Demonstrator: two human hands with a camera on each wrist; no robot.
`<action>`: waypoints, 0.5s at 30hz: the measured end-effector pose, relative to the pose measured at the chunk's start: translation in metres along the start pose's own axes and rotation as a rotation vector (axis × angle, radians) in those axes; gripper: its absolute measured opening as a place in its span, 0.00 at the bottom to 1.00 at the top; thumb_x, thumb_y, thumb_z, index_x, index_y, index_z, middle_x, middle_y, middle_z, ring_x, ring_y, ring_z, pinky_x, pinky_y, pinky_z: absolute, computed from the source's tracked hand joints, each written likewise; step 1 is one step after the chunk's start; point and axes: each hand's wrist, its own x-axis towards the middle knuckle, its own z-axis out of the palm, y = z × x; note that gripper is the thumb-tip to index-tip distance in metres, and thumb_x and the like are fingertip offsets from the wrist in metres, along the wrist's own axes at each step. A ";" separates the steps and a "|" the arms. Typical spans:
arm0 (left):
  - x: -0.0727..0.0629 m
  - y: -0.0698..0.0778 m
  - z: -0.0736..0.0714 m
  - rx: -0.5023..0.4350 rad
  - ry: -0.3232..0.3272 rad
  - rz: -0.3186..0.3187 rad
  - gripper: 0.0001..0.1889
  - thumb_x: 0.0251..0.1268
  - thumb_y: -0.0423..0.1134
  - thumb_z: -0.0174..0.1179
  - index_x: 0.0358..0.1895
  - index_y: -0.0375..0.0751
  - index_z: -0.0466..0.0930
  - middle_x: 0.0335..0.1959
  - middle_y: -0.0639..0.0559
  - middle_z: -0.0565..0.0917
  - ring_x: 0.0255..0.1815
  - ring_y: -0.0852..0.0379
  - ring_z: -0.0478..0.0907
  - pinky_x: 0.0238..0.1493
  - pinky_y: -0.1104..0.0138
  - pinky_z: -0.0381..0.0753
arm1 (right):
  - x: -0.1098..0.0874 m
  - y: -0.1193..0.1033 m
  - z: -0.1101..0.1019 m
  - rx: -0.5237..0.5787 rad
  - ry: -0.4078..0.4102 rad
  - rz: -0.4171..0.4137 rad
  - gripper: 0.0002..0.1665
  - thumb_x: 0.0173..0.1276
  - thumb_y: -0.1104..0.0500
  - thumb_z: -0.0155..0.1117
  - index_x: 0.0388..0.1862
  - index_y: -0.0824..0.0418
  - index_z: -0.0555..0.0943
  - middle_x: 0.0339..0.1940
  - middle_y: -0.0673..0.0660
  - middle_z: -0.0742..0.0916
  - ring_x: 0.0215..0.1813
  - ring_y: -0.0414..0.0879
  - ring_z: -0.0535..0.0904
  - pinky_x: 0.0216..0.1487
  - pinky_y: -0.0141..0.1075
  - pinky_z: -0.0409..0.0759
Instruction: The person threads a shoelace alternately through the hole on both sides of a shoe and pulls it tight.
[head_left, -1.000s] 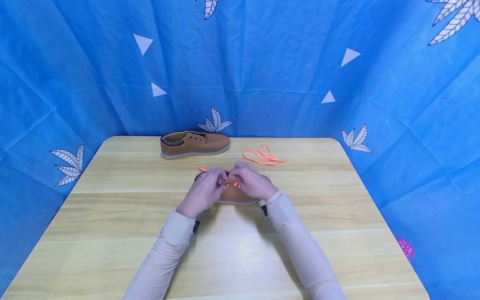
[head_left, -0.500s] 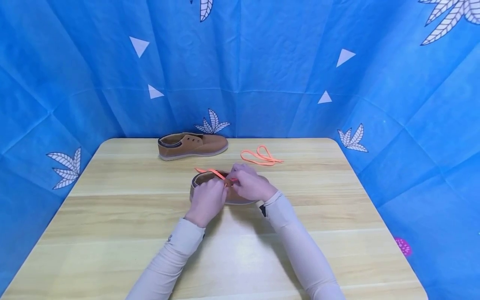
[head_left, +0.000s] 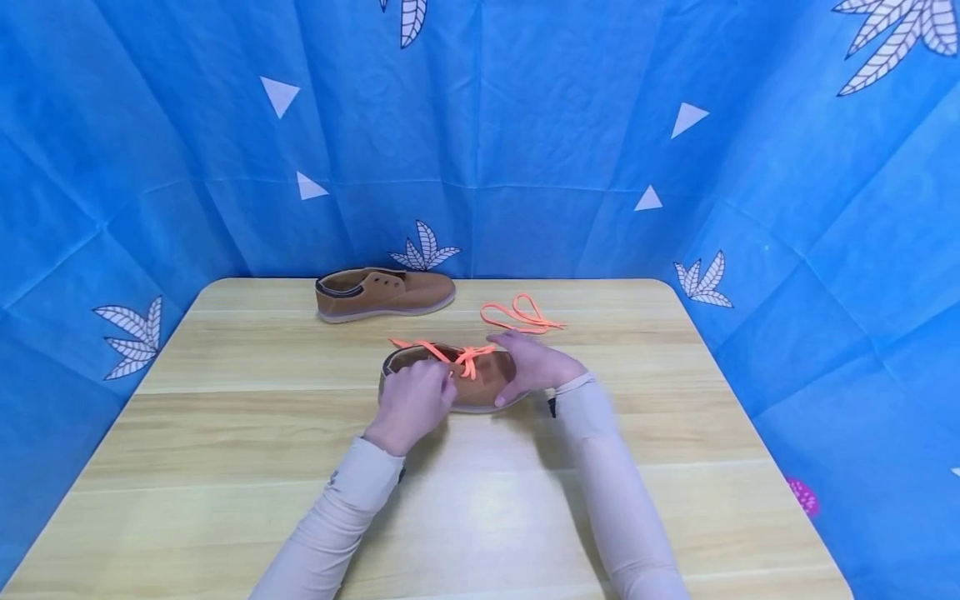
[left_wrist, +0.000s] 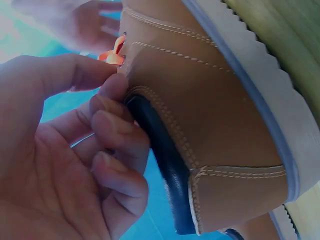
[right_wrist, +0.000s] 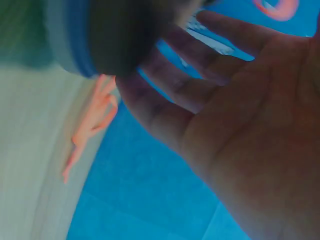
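Note:
A brown shoe [head_left: 486, 387] with a dark collar lining sits on the table, its toe to the right. An orange shoelace [head_left: 468, 360] lies over its front opening, with one end trailing left across the collar. My left hand [head_left: 415, 402] pinches the near eyelet flap between thumb and forefinger; in the left wrist view the fingertips are at the edge of the brown upper [left_wrist: 215, 115], beside the orange lace [left_wrist: 112, 57]. Around the toe, my right hand [head_left: 542, 364] spreads its thumb and fingers, which stay fairly straight in the right wrist view. Part of the toe is hidden behind it.
A second brown shoe [head_left: 420, 293], without a lace, stands at the table's back edge. To its right lies a looped orange shoelace [head_left: 525, 317]. Blue patterned cloth [head_left: 480, 133] hangs behind and beside the wooden table [head_left: 225, 400].
My right hand has left the lace at the eyelets and moved right to the toe, uncovering the lace. My left hand has turned over and keeps its place at the near flap.

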 end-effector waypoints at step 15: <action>-0.002 0.003 0.001 0.132 0.097 -0.039 0.19 0.73 0.49 0.63 0.24 0.44 0.78 0.17 0.52 0.77 0.16 0.52 0.76 0.15 0.58 0.71 | 0.012 0.002 0.010 -0.069 -0.009 0.021 0.53 0.46 0.51 0.89 0.71 0.62 0.75 0.65 0.58 0.81 0.68 0.52 0.75 0.74 0.46 0.73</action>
